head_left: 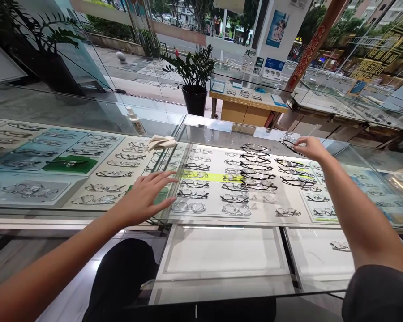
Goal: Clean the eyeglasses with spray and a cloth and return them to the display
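Note:
My right hand [309,148] reaches to the far right part of the glass counter, its fingers closed on a dark pair of eyeglasses [289,144]. Just left of it, a column of black eyeglasses [257,164] lies on the glass top, with another group of dark eyeglasses [297,180] nearer to my forearm. My left hand [151,194] is over the counter with fingers spread and nothing in it. Right of those fingers, rows of eyeglasses [193,194] are laid out on a white board inside the case.
A folded beige cloth [161,142] and a spray bottle [135,120] sit on the glass toward the back. Below the counter, a white drawer [225,255] is pulled out in front of me. A potted plant [195,98] stands beyond the counter.

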The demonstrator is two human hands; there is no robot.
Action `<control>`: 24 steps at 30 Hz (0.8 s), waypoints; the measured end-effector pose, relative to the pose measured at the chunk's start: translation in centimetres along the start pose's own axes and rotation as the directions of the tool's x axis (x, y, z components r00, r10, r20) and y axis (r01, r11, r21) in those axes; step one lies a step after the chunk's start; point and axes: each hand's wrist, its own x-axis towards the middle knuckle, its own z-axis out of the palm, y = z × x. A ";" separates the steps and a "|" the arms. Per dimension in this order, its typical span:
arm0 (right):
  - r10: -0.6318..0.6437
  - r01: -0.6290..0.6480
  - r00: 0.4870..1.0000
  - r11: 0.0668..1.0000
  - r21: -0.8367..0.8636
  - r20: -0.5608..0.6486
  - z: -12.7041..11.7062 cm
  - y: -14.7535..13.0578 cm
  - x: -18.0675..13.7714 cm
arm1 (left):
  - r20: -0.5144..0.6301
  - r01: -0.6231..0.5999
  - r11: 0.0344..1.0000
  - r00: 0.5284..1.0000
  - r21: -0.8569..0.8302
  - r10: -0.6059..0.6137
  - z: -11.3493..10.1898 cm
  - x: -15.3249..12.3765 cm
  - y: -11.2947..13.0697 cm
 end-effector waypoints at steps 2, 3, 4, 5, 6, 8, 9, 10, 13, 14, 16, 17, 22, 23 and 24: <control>-0.092 0.087 0.994 0.992 0.096 0.055 -3.0 -1.8 -3.1 | -0.007 -0.002 1.000 1.000 -0.004 0.002 0.0 0.0 0.1; -0.141 0.125 0.985 0.981 0.150 0.100 -4.4 -2.9 -5.0 | -0.012 -0.006 1.000 1.000 -0.006 0.006 0.0 0.0 0.2; -0.202 0.166 0.966 0.963 0.211 0.161 -5.7 -4.2 -7.1 | -0.017 -0.011 1.000 1.000 -0.009 0.011 -0.1 0.0 0.2; -0.270 0.204 0.937 0.938 0.280 0.222 -6.6 -5.5 -9.2 | -0.021 -0.016 1.000 1.000 -0.012 0.015 -0.1 0.0 0.3; -0.337 0.221 0.886 0.911 0.348 0.319 -7.2 -6.9 -11.5 | -0.025 -0.019 1.000 1.000 -0.014 0.019 -0.2 0.0 0.4; -0.422 0.194 0.739 0.880 0.434 0.525 -6.9 -9.6 -16.0 | -0.025 -0.017 1.000 1.000 -0.011 0.016 -0.2 0.1 0.7; -0.428 0.151 0.674 0.878 0.455 0.603 -6.0 -10.7 -18.2 | -0.022 -0.012 1.000 1.000 -0.005 0.012 -0.3 0.0 0.9; -0.404 0.098 0.622 0.890 0.446 0.670 -4.8 -11.5 -20.2 | -0.020 -0.007 1.000 1.000 0.004 0.007 -0.3 0.0 1.0; -0.282 0.035 0.517 0.950 0.309 0.808 0.3 -12.3 -25.0 | -0.020 -0.004 1.000 1.000 0.028 0.004 -0.2 -0.1 1.4; -0.232 0.029 0.516 0.967 0.254 0.825 2.0 -12.0 -26.1 | -0.025 -0.007 1.000 1.000 0.030 0.008 -0.1 -0.1 1.5; -0.153 0.031 0.542 0.986 0.163 0.826 5.1 -10.8 -27.3 | -0.035 -0.013 1.000 0.999 0.029 0.014 -0.1 -0.1 1.6; -0.131 0.043 0.561 0.991 0.129 0.817 6.3 -10.1 -27.6 | -0.037 -0.015 1.000 0.999 0.027 0.016 -0.1 -0.2 1.7; -0.110 0.201 0.723 0.978 -0.055 0.682 10.3 -7.2 -26.3 | -0.027 0.024 0.999 0.999 0.024 -0.023 -0.1 0.1 1.9; -0.116 0.237 0.756 0.966 -0.106 0.644 10.8 -6.7 -25.7 | -0.031 0.045 0.999 0.999 0.024 -0.044 0.0 0.3 2.1; -0.125 0.269 0.787 0.951 -0.154 0.605 11.4 -6.2 -25.0 | -0.039 0.062 0.998 0.997 0.025 -0.061 0.2 0.5 2.4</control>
